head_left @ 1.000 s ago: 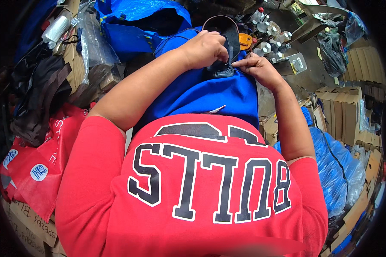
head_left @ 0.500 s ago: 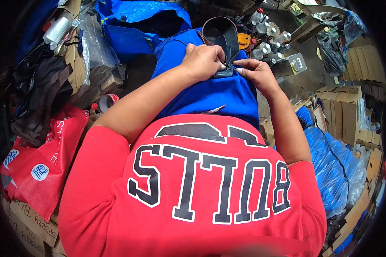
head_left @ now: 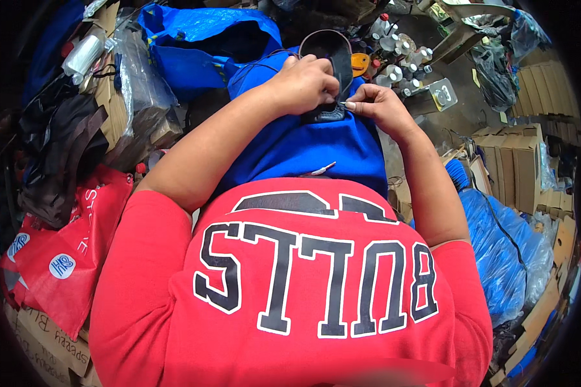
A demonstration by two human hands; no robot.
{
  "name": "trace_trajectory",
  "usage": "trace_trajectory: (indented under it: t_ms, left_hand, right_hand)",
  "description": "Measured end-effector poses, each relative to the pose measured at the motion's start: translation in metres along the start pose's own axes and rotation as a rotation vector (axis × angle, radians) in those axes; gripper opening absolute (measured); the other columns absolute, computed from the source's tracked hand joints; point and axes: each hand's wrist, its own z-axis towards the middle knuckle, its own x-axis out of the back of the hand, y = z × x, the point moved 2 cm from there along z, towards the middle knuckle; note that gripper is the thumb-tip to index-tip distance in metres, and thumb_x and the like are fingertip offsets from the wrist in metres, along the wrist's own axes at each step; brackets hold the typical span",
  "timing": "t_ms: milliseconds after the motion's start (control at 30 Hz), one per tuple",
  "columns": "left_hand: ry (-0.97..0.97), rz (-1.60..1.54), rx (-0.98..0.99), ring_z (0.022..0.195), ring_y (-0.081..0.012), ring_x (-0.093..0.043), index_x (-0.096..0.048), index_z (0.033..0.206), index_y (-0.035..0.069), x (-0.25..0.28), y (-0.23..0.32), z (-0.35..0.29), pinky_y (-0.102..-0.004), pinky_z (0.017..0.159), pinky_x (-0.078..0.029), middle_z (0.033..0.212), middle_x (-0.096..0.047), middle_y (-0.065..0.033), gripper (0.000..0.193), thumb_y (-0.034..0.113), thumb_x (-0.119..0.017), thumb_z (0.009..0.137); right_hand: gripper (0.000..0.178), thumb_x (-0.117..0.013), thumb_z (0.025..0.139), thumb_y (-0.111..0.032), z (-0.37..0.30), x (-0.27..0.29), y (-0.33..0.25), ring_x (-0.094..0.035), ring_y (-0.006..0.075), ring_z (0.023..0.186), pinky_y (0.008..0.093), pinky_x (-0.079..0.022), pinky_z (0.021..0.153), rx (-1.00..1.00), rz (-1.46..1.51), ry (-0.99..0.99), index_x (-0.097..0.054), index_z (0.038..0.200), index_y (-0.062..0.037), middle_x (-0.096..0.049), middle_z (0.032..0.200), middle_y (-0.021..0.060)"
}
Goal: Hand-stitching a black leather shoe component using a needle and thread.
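On my blue-clad lap [head_left: 290, 158] lies a dark leather shoe [head_left: 326, 45], its open top rimmed in brown and pointing away from me. My left hand [head_left: 306, 85] is closed, with thumb and fingers gripping the shoe near its black stitched front part [head_left: 326, 115]. Just right of it, my right hand [head_left: 379, 108] pinches a tiny thin item at the shoe's edge; what it is, I cannot make out. A thin dark cord [head_left: 255, 62] loops out to the left of my left hand. The inner fingertips of the left hand are partly hidden.
An orange-yellow piece [head_left: 359, 64] sits beside the shoe. Several capped bottles [head_left: 397, 55] stand beyond it. At far left are a blue bag [head_left: 206, 29] and wrapped cardboard [head_left: 139, 90]; a red bag [head_left: 77, 251] lies nearer. Cardboard boxes [head_left: 516, 168] and blue plastic [head_left: 497, 251] line the right.
My right hand has shifted slightly left and its fingers have drawn closer together into a pinch. My left hand has turned a little over the shoe, still gripping it.
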Motion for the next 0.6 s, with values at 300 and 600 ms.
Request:
trace_trajectory:
  t_ms: [300, 600]
  left_hand:
    - [-0.118, -0.072, 0.18, 0.084, -0.0308, -0.06, -0.06, 0.088, 0.011, 0.005, 0.005, -0.013, -0.0421, 0.076, -0.044, 0.08, -0.064, -0.0095, 0.007, 0.016, -0.058, 0.083]
    - [-0.174, -0.016, 0.05, 0.079, -0.0315, -0.063, -0.061, 0.09, 0.012, 0.003, 0.012, -0.008, -0.0431, 0.07, -0.04, 0.078, -0.064, -0.0127, 0.01, 0.015, -0.053, 0.086]
  right_hand:
    - [0.022, -0.075, 0.078, -0.019, -0.014, 0.01, 0.005, -0.053, 0.0083, 0.084, 0.0233, -0.043, 0.075, 0.105, -0.085, 0.106, -0.067, 0.091, -0.0037, -0.056, 0.093, -0.0004]
    - [0.013, -0.068, 0.079, -0.014, -0.033, 0.036, -0.01, -0.054, 0.016, 0.084, 0.0292, -0.043, 0.075, 0.28, -0.395, 0.234, -0.064, 0.082, -0.0026, -0.055, 0.087, 0.0055]
